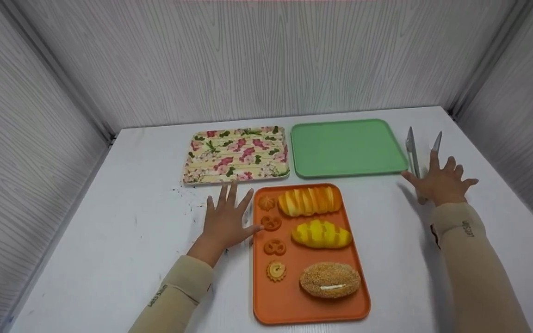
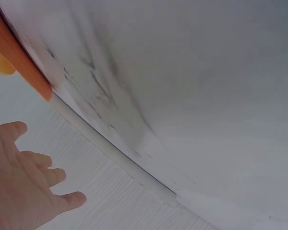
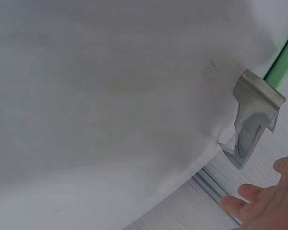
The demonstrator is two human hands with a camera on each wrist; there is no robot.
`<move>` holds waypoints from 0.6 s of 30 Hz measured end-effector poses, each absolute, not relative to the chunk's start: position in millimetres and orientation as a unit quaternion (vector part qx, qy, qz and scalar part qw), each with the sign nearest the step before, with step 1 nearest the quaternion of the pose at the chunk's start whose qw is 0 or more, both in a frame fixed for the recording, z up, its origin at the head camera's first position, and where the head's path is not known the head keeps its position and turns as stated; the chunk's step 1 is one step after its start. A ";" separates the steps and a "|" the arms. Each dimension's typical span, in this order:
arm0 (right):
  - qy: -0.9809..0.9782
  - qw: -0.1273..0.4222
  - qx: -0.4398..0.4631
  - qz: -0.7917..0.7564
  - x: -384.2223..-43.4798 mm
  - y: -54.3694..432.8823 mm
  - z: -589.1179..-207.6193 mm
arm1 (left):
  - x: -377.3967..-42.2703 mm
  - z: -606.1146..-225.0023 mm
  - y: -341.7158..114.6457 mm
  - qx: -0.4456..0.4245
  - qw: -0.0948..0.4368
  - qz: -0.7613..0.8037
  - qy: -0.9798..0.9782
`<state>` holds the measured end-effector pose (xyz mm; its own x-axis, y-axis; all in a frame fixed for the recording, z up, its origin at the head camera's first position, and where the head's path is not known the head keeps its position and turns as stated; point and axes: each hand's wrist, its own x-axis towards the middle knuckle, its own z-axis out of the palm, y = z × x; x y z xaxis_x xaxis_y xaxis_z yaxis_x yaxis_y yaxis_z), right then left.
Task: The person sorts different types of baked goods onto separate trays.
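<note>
Silvery metal tongs (image 3: pixel 253 108) lie splayed near the right hand (image 1: pixel 441 182); it and the left hand (image 1: pixel 224 224) have fingers apart. Only the head view shows the floral tray (image 1: pixel 238 155).

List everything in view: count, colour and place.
table: one, white, under the trays
marks: several, dark, left on table
walls: three, grey, left, back and right
green tray: one, green, back right
floral tray: one, cream-pink, left of green tray
orange tray: one, orange, front middle
striped loaf: one, golden, orange tray's far end
yellow loaf: one, yellow, before striped loaf
seeded bun: one, brown, orange tray's near right
swirl cookie: one, brown, orange tray's far left
ridged cookie: one, tan, orange tray's near left
pretzels: two, brown, between the cookies
tongs: one pair, silver, right of green tray
left grip: one, bare, spread, orange tray's left edge
right grip: one, bare, spread, by tongs
sleeves: two, beige, one per forearm
</note>
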<state>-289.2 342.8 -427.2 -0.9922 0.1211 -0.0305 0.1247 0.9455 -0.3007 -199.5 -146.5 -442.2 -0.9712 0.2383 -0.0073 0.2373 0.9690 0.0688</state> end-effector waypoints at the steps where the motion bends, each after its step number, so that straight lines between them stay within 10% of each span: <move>1: 0.986 0.005 0.064 -0.157 -289.4 343.5 -427.5 | -199.1 -442.6 -146.5 0.122 0.012 0.034 0.992; 18: 0.973 0.034 0.084 -0.211 -296.9 353.6 -435.1 | -187.5 -441.6 -149.1 0.130 0.083 0.046 0.987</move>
